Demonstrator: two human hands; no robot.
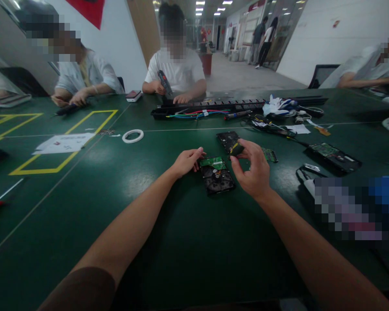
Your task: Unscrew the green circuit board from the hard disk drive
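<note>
A hard drive with a green circuit board at its far end (218, 178) lies on the green table (181, 242) in front of me. My left hand (189, 162) rests at its upper left edge, fingers curled against the side. My right hand (253, 168) pinches a short black and yellow screwdriver handle (236, 149) above the drive's upper right corner; the tool's tip is too small to make out. Just behind lies a second black drive (226, 140), partly covered by the right hand. A loose green circuit board (270, 155) sits right of that hand.
Another drive (335, 157) lies at the right, near a blurred pouch (346, 209). A long black rack strip (214, 106), cables and white gloves (278, 106) line the back. White tape roll (132, 136) and papers (65, 142) are left. Co-workers sit around the table.
</note>
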